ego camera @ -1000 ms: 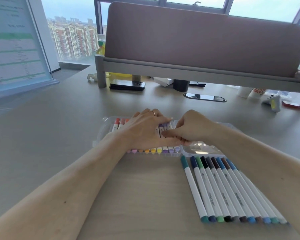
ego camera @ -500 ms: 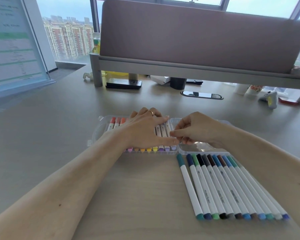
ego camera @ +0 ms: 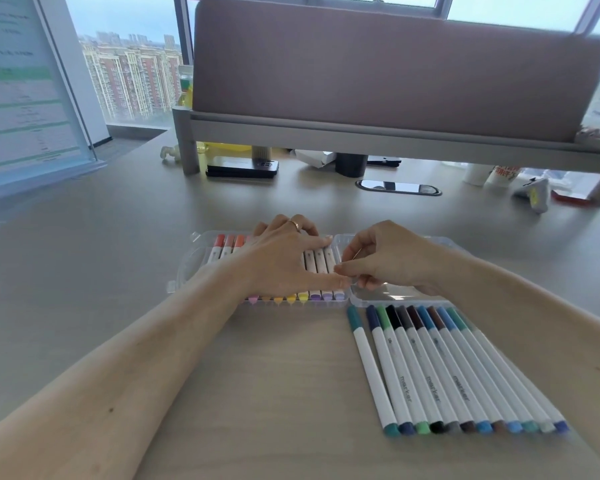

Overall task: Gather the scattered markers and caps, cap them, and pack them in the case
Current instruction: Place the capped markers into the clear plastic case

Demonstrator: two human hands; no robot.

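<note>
I have the left hand [ego camera: 284,261] flat, fingers straight, pressing on the packed markers [ego camera: 227,242] in the left half of the clear plastic case [ego camera: 187,268]. I judge this keeps the row from rolling or riding up while its end is tucked in. The right hand [ego camera: 388,261] is curled, thumb and fingertips pinched at the row's right end, apparently on the last purple marker [ego camera: 330,263]; I cannot be sure it isn't the case's middle ridge. The open lid [ego camera: 392,295] lies flat under that hand. Near right on the desk [ego camera: 118,271], the loose capped markers [ego camera: 447,368], blues, greens and browns, lie side by side, lined up for packing next
</note>
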